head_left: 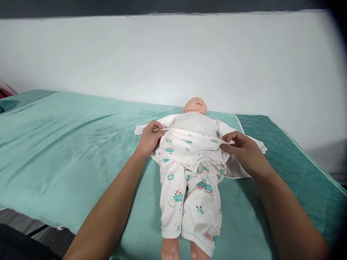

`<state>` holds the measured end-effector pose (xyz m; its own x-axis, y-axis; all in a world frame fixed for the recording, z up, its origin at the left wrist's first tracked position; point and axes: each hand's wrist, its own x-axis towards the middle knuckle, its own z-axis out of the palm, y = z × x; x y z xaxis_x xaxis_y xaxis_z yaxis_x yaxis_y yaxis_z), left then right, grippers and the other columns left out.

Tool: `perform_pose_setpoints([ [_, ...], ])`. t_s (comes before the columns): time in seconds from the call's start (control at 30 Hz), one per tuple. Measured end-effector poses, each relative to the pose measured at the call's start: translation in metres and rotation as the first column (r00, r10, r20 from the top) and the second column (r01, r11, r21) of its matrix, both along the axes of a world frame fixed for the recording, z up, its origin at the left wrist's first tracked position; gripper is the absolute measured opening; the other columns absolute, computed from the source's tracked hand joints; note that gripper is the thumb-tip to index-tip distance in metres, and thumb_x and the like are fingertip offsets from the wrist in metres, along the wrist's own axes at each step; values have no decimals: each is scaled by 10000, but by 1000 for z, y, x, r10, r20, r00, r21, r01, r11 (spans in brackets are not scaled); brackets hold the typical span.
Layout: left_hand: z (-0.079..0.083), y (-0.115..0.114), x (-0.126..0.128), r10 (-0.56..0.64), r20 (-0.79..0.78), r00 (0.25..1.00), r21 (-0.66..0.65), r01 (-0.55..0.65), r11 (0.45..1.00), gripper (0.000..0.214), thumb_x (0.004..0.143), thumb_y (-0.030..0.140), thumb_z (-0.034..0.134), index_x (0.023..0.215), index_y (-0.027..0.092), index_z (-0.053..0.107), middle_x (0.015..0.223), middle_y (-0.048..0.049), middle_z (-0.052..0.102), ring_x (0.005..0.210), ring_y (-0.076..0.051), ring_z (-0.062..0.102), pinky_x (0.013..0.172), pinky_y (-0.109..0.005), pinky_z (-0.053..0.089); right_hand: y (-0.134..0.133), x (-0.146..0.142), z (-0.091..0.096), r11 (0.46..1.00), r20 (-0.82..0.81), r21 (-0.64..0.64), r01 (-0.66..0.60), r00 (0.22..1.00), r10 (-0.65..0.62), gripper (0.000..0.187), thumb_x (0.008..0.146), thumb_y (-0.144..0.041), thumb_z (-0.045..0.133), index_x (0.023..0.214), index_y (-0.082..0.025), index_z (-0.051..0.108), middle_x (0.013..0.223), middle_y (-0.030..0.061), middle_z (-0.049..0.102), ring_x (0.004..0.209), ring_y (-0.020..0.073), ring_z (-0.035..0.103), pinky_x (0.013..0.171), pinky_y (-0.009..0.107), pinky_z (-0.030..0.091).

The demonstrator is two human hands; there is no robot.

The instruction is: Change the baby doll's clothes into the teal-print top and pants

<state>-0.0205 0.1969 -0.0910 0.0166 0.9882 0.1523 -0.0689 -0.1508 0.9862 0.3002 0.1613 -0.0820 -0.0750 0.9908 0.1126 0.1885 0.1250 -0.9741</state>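
Note:
A baby doll [198, 104] lies on its back, head toward the wall and bare feet toward me. It wears white baby trousers [173, 186] with teal and pink prints. A white top [238, 169] is spread out at its sides, with the sleeves stretched outward and a pale chest area [200, 122] showing. My left hand [151, 139] pinches the upper edge of the printed trousers at the doll's waist. On the opposite side, my right hand [241, 148] grips that edge between thumb and fingers. The cloth is drawn across the belly, with loose folds below.
Under the doll is a light green cover [67, 151], wrinkled on the left. A darker green quilted layer [292, 173] lies at the right. Behind stands a white wall [162, 57]. Grey floor [54, 236] and a dark object [21, 242] show at the lower left.

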Motion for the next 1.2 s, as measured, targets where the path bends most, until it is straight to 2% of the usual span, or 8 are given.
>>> perform_pose_setpoints([
  [0.1,-1,2,1,-37,-92,995,-51,32,998,237,740,274,714,871,196,532,780,35,542,650,-96,482,602,-224,350,2,-4,-5,998,-17,-48,30,999,-31,290,769,-386,766,846,-231,532,836,-21,561,656,108,489,560,228,390],
  [0.3,10,-1,1,-188,-406,895,-130,147,981,319,823,469,623,942,173,629,862,-18,620,763,-157,526,646,-247,388,4,-1,-10,970,26,-192,-149,987,157,338,831,-527,692,834,-216,559,735,-21,547,627,115,484,556,238,383],
  [0.43,19,-5,-1,-239,-477,846,-162,183,970,347,832,513,600,913,182,666,935,-44,664,832,-188,563,681,-263,420,3,2,-6,950,31,-205,-236,969,247,358,836,-546,682,867,-206,577,777,-1,572,696,134,520,606,250,423],
  [0.57,24,-10,1,-272,-365,891,-200,210,957,324,751,487,693,872,187,687,830,-38,666,761,-186,569,643,-271,429,1,4,0,920,21,-221,-323,942,335,345,802,-491,731,935,-212,577,872,16,622,808,168,577,719,292,486],
  [0.67,23,-11,3,-293,-252,922,-247,231,941,269,711,414,731,846,184,696,755,-33,650,704,-173,561,607,-270,425,0,3,2,921,22,-217,-325,941,337,334,758,-410,771,959,-217,587,938,26,649,862,185,605,775,324,511],
  [0.93,12,-5,0,-385,41,922,-381,370,847,299,709,283,754,980,174,688,832,-16,661,628,-102,561,550,-227,404,8,-6,-15,967,145,-230,-113,978,149,138,690,-247,679,815,-228,624,680,9,637,642,185,601,553,295,488],
  [1.07,11,-2,-1,-394,96,914,-422,396,816,231,732,282,758,906,143,697,780,-22,670,595,-95,566,532,-219,414,7,-9,-16,969,115,-223,-104,985,133,142,685,-217,647,826,-231,628,702,16,661,626,180,601,529,285,476],
  [1.2,11,0,-3,-417,136,898,-394,436,809,218,736,233,745,925,127,721,806,-55,704,649,-126,624,578,-237,474,1,-10,-7,965,48,-231,-128,989,143,263,683,-200,652,945,-209,642,826,32,705,733,201,644,601,297,510],
])
